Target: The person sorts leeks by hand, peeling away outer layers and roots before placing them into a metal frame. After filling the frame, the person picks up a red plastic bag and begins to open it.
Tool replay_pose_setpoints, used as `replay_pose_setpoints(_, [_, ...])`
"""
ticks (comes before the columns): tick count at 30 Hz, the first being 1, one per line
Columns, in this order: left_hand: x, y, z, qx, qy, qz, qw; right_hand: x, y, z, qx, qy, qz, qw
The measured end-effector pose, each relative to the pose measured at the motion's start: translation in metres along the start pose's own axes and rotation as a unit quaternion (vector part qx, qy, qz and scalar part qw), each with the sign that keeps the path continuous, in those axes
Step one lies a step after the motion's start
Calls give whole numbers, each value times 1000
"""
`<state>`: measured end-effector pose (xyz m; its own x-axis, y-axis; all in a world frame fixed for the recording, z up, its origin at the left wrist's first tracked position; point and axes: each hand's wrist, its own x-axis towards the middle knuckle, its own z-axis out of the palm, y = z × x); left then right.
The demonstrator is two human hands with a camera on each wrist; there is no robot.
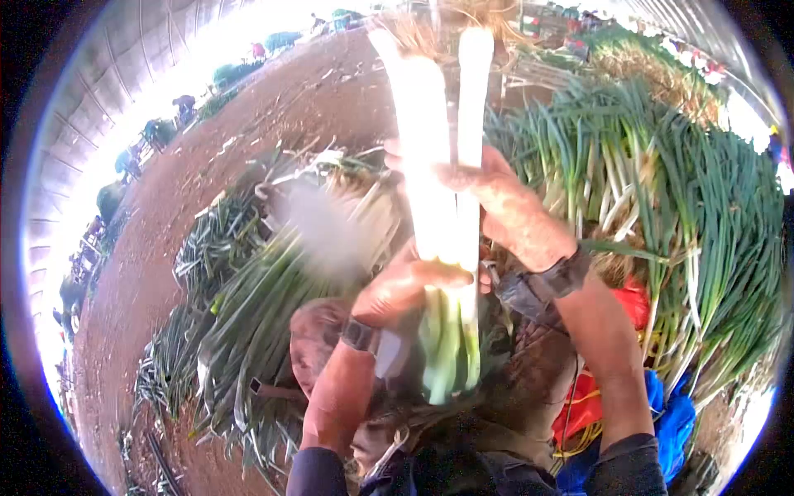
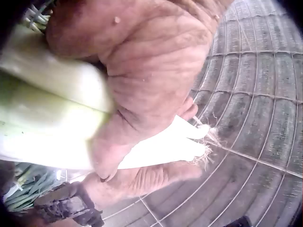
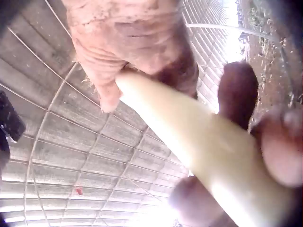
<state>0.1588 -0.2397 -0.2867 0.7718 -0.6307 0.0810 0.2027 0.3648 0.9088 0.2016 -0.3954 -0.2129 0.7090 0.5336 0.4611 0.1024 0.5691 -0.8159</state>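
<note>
A small bunch of thick green onions [image 1: 434,157] stands roots-up in front of me, its white shafts washed out by glare. My left hand [image 1: 405,281] grips the bunch low, where white turns to green, its thumb laid across the shafts. Higher up, my right hand [image 1: 500,194] wraps the white part from the right side. The left wrist view has the left hand [image 2: 151,66] curled over the shafts, with the right hand [image 2: 147,179] behind them. In the right wrist view one pale shaft [image 3: 189,127] runs out from under the right hand [image 3: 132,38].
A big heap of green onions [image 1: 653,174] lies on the right. Another pile of green leaves [image 1: 256,314] spreads on the left over bare soil [image 1: 141,306]. Red cloth [image 1: 583,405] and blue cloth [image 1: 676,422] lie beside my right forearm. A ribbed tunnel roof [image 2: 255,85] arches overhead.
</note>
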Motion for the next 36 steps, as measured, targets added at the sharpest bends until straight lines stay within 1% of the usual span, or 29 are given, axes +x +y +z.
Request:
replay_pose_setpoints(1, [1, -2, 5, -2, 19, 1, 1000, -4, 4, -2, 62, 38, 12, 997])
replay_pose_setpoints(2, [-5, 0, 7, -5, 42, 6, 999, -6, 7, 0, 56, 32, 9, 998])
replay_pose_setpoints(4, [-3, -7, 8, 18, 43, 2, 999, -12, 9, -8, -24, 29, 53, 998])
replay_pose_setpoints(5, [-1, -10, 9, 38, 44, -7, 998, -13, 12, -10, -25, 26, 52, 998])
replay_pose_setpoints(6, [-2, -11, 10, 13, 24, -5, 1000, -14, 15, -11, -48, 29, 60, 997])
replay_pose_setpoints(7, [-2, -14, 6, 12, 27, -3, 1000, -15, 15, -9, -69, 32, 71, 995])
replay_pose_setpoints(9, [-2, -23, -6, 35, 8, 6, 999, -18, 11, -7, -54, 40, 71, 995])
replay_pose_setpoints(11, [-8, -14, -3, 54, 30, 17, 998, -19, 8, -10, -105, 21, 82, 991])
replay_pose_setpoints(12, [-13, -9, 2, 70, 48, 21, 996, -21, 11, -17, -120, 30, 88, 988])
replay_pose_setpoints(13, [-13, 4, 7, 142, 76, -7, 987, -26, 9, -15, -135, 46, 108, 984])
replay_pose_setpoints(15, [-7, -1, 4, 61, 42, 44, 996, -29, 5, -2, -135, 32, 79, 987])
replay_pose_setpoints(17, [-5, 0, 4, 116, 30, 5, 993, -25, 15, 4, -100, 42, 8, 994])
replay_pose_setpoints(18, [0, 0, -1, 98, -10, 0, 995, -24, 13, 4, -115, 52, 26, 992])
replay_pose_setpoints(19, [1, 0, -1, 94, -10, -4, 996, -25, 8, 6, -114, 55, 30, 992])
replay_pose_setpoints(21, [0, 8, 1, 53, -53, 1, 997, -23, -6, 14, -115, 34, 7, 993])
replay_pose_setpoints(22, [1, 11, -2, 75, -80, 17, 994, -19, -14, 19, -104, 35, 7, 994])
replay_pose_setpoints(23, [2, 14, -3, 72, -79, 16, 994, -16, -20, 22, -103, 37, 10, 994])
replay_pose_setpoints(25, [3, 18, -1, 99, -80, 30, 991, -10, -28, 27, -164, 11, 9, 986])
replay_pose_setpoints(26, [5, 24, 2, 86, -106, 32, 990, 7, -8, 30, -17, -38, -126, 991])
replay_pose_setpoints(27, [7, 26, 4, 85, -108, 30, 990, 4, -14, 27, -17, -36, -127, 991])
replay_pose_setpoints(28, [9, 27, 5, 145, -42, 41, 988, 3, -34, 37, -111, 3, -86, 990])
replay_pose_setpoints(29, [9, 29, 10, 202, 24, 51, 978, 1, -44, 43, -202, 42, -42, 978])
replay_pose_setpoints(30, [9, 35, 14, 229, 46, 51, 971, 13, -46, 34, -293, 62, -17, 954])
replay_pose_setpoints(31, [7, 29, 22, 230, 42, 51, 971, 13, -52, 38, -295, 65, -19, 953])
replay_pose_setpoints(32, [2, 16, 35, 317, 133, 134, 929, 13, -62, 44, -290, 77, -19, 954])
replay_pose_setpoints(33, [1, 5, 45, 395, 223, 213, 865, 13, -66, 49, -284, 89, -18, 955])
replay_pose_setpoints(34, [6, -3, 48, 411, 226, 257, 845, 27, -55, 40, -222, 68, -26, 972])
replay_pose_setpoints(35, [11, -8, 51, 476, 295, 276, 781, 29, -55, 45, -229, 59, -21, 971])
replay_pose_setpoints(36, [17, -15, 40, 447, 311, 315, 777, 29, -55, 50, -248, 43, -14, 968])
